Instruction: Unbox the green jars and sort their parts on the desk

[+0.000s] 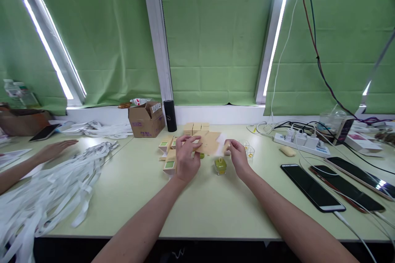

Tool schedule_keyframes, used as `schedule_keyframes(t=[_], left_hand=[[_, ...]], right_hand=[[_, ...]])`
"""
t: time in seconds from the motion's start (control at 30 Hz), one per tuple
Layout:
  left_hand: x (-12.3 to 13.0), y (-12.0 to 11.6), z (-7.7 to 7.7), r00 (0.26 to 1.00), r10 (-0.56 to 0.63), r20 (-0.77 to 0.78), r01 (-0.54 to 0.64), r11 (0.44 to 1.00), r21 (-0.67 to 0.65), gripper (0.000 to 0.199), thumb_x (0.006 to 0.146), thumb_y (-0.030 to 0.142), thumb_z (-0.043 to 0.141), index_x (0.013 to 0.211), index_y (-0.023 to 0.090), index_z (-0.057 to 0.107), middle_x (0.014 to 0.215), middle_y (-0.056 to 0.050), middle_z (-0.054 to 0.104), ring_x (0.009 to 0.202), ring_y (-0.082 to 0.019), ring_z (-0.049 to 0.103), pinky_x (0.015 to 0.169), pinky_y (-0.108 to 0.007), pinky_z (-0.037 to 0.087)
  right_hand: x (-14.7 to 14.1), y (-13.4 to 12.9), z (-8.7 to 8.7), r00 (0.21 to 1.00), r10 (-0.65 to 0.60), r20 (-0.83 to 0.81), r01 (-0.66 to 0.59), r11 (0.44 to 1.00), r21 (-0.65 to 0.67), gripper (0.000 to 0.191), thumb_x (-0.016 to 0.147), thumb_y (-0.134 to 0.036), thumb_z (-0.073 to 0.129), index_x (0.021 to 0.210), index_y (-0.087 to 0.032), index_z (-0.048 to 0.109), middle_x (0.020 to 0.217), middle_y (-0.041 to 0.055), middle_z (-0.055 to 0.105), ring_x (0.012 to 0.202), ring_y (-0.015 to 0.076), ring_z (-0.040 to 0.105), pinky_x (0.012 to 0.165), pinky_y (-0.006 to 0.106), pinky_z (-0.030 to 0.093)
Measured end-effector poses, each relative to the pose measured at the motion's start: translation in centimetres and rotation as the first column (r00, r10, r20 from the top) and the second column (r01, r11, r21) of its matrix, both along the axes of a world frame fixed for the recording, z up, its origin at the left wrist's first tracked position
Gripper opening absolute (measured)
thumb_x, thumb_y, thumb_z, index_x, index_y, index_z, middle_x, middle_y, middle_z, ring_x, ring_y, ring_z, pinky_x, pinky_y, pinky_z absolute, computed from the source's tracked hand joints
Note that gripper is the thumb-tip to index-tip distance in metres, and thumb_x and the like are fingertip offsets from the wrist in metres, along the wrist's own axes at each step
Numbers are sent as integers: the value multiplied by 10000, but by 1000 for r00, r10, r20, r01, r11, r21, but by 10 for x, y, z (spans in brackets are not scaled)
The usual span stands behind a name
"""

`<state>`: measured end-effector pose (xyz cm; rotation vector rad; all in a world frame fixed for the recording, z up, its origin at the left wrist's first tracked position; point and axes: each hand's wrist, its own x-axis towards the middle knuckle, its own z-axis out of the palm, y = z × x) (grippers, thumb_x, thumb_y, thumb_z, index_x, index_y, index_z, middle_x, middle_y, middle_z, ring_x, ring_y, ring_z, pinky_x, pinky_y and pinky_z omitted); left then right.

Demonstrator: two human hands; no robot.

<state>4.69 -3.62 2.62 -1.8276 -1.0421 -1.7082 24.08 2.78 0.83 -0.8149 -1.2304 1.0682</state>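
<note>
My left hand [187, 160] grips a flat tan cardboard piece [210, 143] by its left side, held above the table. A whitish, see-through patch shows at its right edge. Fingers pinched, my right hand [240, 159] is at that side; a small beige bit shows at its fingertips, too unclear to name. Below and between the hands stands a small green bottle [220, 166]. Just beyond my right hand are small clear glass pieces [250, 152] with some yellow in them. Several tan boxes with green labels [169, 165] lie beside my left hand, partly hidden by it.
Tan boxes [196, 126] are grouped behind. A cardboard carton [147, 119] and black cylinder [170, 115] stand by the wall. White straps [70, 176] and another person's hand [57, 149] are left. Phones [312, 187], cables and a power strip [300, 144] occupy the right.
</note>
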Motion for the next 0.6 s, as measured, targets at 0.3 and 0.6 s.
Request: schedule_keyframes(t=[0.3, 0.6], left_hand=[[1, -10, 8, 928, 291, -232, -222, 933, 283, 319, 791, -10, 685, 841, 299, 747, 1026, -46, 778, 1060, -286, 539, 920, -478, 396], [-14, -15, 56, 983, 175, 48, -179, 980, 83, 66, 858, 190, 733, 914, 225, 742, 906, -59, 778, 970, -253, 636, 920, -431, 497]], right_hand=[[-2, 9, -14, 999, -24, 31, 26, 997, -73, 244, 747, -447, 701, 811, -212, 703, 809, 38, 729, 744, 225, 618, 651, 316, 438], [-2, 9, -18, 993, -44, 106, 41, 999, 29, 406, 847, -611, 624, 865, -217, 719, 753, 53, 721, 762, 232, 611, 739, 358, 453]])
